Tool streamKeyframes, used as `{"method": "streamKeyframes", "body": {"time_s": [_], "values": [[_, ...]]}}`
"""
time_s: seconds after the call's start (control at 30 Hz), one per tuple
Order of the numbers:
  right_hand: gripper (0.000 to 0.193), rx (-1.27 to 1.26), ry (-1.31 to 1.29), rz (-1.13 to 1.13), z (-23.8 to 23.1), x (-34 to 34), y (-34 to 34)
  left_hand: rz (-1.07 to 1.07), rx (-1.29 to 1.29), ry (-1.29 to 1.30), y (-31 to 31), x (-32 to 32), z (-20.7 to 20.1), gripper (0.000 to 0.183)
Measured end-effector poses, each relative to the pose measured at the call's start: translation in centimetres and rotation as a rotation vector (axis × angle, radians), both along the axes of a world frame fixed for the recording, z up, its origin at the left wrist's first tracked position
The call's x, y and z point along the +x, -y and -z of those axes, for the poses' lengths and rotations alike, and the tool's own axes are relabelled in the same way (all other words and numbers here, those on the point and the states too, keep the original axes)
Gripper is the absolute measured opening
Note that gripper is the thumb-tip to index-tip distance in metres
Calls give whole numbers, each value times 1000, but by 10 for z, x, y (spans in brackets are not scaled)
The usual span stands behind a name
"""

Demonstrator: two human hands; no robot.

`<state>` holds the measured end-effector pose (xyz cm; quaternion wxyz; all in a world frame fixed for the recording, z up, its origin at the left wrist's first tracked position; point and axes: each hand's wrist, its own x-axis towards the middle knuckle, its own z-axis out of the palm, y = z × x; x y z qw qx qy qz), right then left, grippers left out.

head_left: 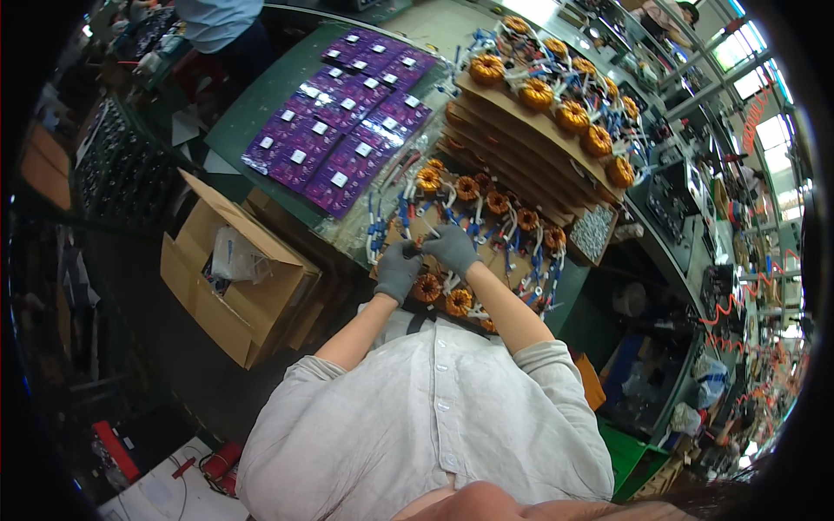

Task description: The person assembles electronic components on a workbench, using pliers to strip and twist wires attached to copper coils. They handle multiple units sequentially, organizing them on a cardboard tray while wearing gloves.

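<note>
Both my hands wear grey gloves and meet over a cardboard sheet [495, 260] of toroidal coils. My left hand [399, 273] is closed, fingertips against a small copper-coloured piece [420, 243] too small to name. Beside it, my right hand [453, 250] pinches at the same spot, where a thin white-sleeved wire lead [429, 227] sticks up by its fingers. Orange-wound toroidal coils with blue, white and red leads lie around, among them one coil [426, 287] just below my hands and another coil [458, 302] closer to my body.
Cardboard layers [521, 156] stacked with more coils [572, 115] rise at the far right. A box of small metal parts [592, 233] sits by them. Purple packets with white squares [339, 108] cover the green bench [261, 104]. An open carton [217, 295] stands left.
</note>
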<state>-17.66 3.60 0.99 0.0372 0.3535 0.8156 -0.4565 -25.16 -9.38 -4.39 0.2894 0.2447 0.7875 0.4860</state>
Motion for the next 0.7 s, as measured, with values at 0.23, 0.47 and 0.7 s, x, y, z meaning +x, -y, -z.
{"method": "streamKeyframes", "body": {"time_s": [0.23, 0.47, 0.7], "values": [[28, -208, -203, 128, 55, 16, -13, 281, 67, 11, 1, -19, 6, 31], [29, 68, -159, 36, 39, 11, 9, 442, -492, -202, 0, -33, -43, 29], [19, -28, -267, 150, 60, 9, 9, 432, -227, 45, 3, -37, -22, 36]]}}
